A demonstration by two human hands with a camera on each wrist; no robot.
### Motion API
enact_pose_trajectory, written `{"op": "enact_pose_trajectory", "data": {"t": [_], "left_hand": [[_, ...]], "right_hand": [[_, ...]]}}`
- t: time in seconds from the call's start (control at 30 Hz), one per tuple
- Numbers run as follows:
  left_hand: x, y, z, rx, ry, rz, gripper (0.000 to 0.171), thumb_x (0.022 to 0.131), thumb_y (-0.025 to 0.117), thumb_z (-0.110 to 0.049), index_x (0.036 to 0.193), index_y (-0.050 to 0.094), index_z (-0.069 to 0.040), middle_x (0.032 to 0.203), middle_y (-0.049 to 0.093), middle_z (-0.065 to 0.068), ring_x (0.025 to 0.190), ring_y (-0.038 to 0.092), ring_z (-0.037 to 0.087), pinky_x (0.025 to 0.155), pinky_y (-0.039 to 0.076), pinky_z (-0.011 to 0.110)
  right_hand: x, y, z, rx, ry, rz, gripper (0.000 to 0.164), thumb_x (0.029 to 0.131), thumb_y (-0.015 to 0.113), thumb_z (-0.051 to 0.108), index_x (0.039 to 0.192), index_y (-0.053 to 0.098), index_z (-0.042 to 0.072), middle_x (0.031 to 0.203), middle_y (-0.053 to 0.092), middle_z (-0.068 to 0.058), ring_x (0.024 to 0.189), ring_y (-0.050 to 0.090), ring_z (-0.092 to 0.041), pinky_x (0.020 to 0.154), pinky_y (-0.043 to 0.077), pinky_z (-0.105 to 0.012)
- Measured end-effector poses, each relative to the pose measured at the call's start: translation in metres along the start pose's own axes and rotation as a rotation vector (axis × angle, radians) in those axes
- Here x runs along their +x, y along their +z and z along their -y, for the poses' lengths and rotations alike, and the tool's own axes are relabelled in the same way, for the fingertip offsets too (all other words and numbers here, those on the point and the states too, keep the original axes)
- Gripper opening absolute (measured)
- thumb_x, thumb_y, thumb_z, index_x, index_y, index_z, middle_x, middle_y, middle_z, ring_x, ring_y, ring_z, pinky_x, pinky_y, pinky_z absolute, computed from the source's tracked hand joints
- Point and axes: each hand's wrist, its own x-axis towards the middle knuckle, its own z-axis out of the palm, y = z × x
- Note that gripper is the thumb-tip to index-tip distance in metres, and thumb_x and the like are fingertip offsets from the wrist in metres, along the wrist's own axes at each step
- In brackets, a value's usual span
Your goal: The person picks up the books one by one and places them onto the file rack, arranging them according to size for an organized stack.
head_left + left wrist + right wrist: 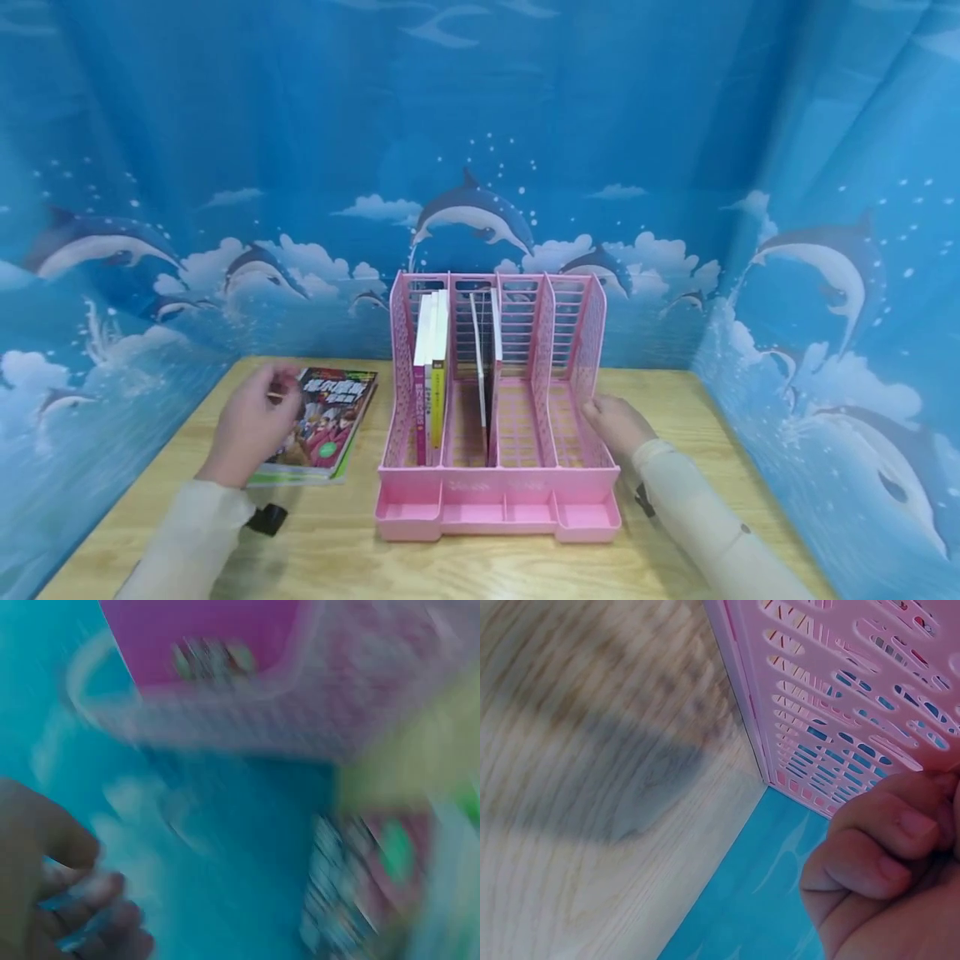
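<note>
A pink desktop book rack (498, 479) stands upright with tall slotted dividers and a low front tray. In its leftmost slot are several upright books (430, 375), with white page edges and purple and yellow spines. The slot beside it holds thin books (487, 375), one leaning. My right hand (618, 425) grips the edge of the rack's right side panel (840, 697), fingers curled in the right wrist view. My left hand (255, 421), fingers loosely bent and holding nothing, is above the left part of a stack of books (330, 421) with a colourful comic-style cover on top.
The light wooden table (517, 571) has a blue dolphin-print curtain (480, 108) behind it and on both sides. The two right slots (517, 417) of the rack show bare pink grid. Motion blurs the left wrist view.
</note>
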Motion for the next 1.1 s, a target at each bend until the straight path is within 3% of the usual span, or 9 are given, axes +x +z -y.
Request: {"op": "enact_pose_trajectory", "data": {"t": [0.1, 0.2, 0.3, 0.37, 0.5, 0.73, 0.87, 1.03, 1.1], "left_hand": [[0.001, -0.001, 0.040, 0.169, -0.148, 0.194, 0.055, 0.099, 0.047, -0.036, 0.133, 0.045, 0.008, 0.118, 0.052, 0.028, 0.101, 0.053, 0.044, 0.078, 0.046, 0.054], [0.003, 0.003, 0.066, 0.308, -0.279, 0.373, 0.091, 0.095, 0.042, -0.060, 0.138, 0.030, 0.020, 0.129, 0.037, 0.043, 0.109, 0.043, 0.057, 0.082, 0.042, 0.062], [0.003, 0.008, 0.085, 0.388, -0.339, 0.530, 0.111, 0.088, 0.034, -0.076, 0.134, 0.029, 0.025, 0.128, 0.035, 0.046, 0.108, 0.042, 0.059, 0.082, 0.042, 0.063], [0.004, 0.010, 0.093, 0.384, -0.363, 0.576, 0.112, 0.085, 0.034, -0.080, 0.128, 0.039, 0.023, 0.122, 0.044, 0.043, 0.102, 0.049, 0.056, 0.078, 0.045, 0.059], [0.004, 0.014, 0.104, 0.350, -0.397, 0.560, 0.106, 0.082, 0.041, -0.080, 0.116, 0.050, 0.020, 0.108, 0.055, 0.037, 0.090, 0.057, 0.048, 0.072, 0.048, 0.053], [0.001, 0.013, 0.112, 0.263, -0.483, 0.555, 0.103, 0.085, 0.043, -0.075, 0.124, 0.043, 0.020, 0.116, 0.049, 0.039, 0.099, 0.052, 0.051, 0.077, 0.046, 0.055], [-0.002, 0.011, 0.113, 0.262, -0.471, 0.553, 0.098, 0.087, 0.044, -0.073, 0.122, 0.044, 0.019, 0.112, 0.052, 0.037, 0.093, 0.055, 0.046, 0.072, 0.047, 0.051], [-0.010, 0.011, 0.113, 0.289, -0.420, 0.513, 0.104, 0.087, 0.042, -0.073, 0.122, 0.034, 0.024, 0.112, 0.047, 0.042, 0.094, 0.053, 0.050, 0.073, 0.047, 0.054], [-0.015, 0.013, 0.111, 0.281, -0.432, 0.492, 0.107, 0.087, 0.041, -0.073, 0.123, 0.026, 0.026, 0.112, 0.044, 0.045, 0.096, 0.052, 0.054, 0.074, 0.047, 0.055]], "right_hand": [[-0.001, 0.000, 0.000, -0.006, -0.007, -0.001, 0.048, 0.103, 0.034, 0.034, 0.125, 0.060, 0.000, 0.117, 0.063, -0.019, 0.108, 0.058, -0.040, 0.094, 0.042, -0.053], [0.000, -0.002, 0.000, -0.019, -0.009, -0.011, 0.048, 0.103, 0.034, 0.034, 0.123, 0.060, 0.000, 0.116, 0.064, -0.019, 0.107, 0.058, -0.040, 0.094, 0.042, -0.053], [0.000, -0.002, 0.000, -0.007, -0.010, -0.008, 0.047, 0.104, 0.034, 0.033, 0.123, 0.060, -0.001, 0.116, 0.063, -0.019, 0.108, 0.058, -0.040, 0.094, 0.042, -0.053], [0.000, -0.002, 0.000, 0.008, -0.005, -0.002, 0.047, 0.104, 0.034, 0.034, 0.123, 0.060, 0.000, 0.116, 0.064, -0.018, 0.108, 0.058, -0.039, 0.094, 0.042, -0.053], [0.000, -0.001, 0.000, 0.014, 0.001, 0.005, 0.046, 0.104, 0.034, 0.033, 0.121, 0.062, 0.001, 0.111, 0.065, -0.016, 0.104, 0.060, -0.037, 0.092, 0.044, -0.052], [0.000, 0.001, -0.001, 0.001, 0.008, -0.003, 0.043, 0.103, 0.036, 0.032, 0.111, 0.065, 0.003, 0.096, 0.066, -0.010, 0.091, 0.063, -0.030, 0.086, 0.047, -0.049], [0.002, 0.003, -0.002, -0.016, 0.005, -0.015, 0.042, 0.103, 0.036, 0.033, 0.108, 0.067, 0.005, 0.093, 0.066, -0.007, 0.089, 0.063, -0.027, 0.085, 0.047, -0.047], [0.002, 0.002, -0.001, -0.036, 0.009, -0.006, 0.040, 0.103, 0.035, 0.032, 0.087, 0.062, 0.008, 0.078, 0.060, -0.006, 0.076, 0.058, -0.023, 0.078, 0.047, -0.042], [0.001, 0.000, 0.000, -0.035, 0.005, -0.008, 0.039, 0.103, 0.035, 0.031, 0.086, 0.062, 0.007, 0.079, 0.061, -0.006, 0.077, 0.059, -0.023, 0.078, 0.048, -0.043]]}}
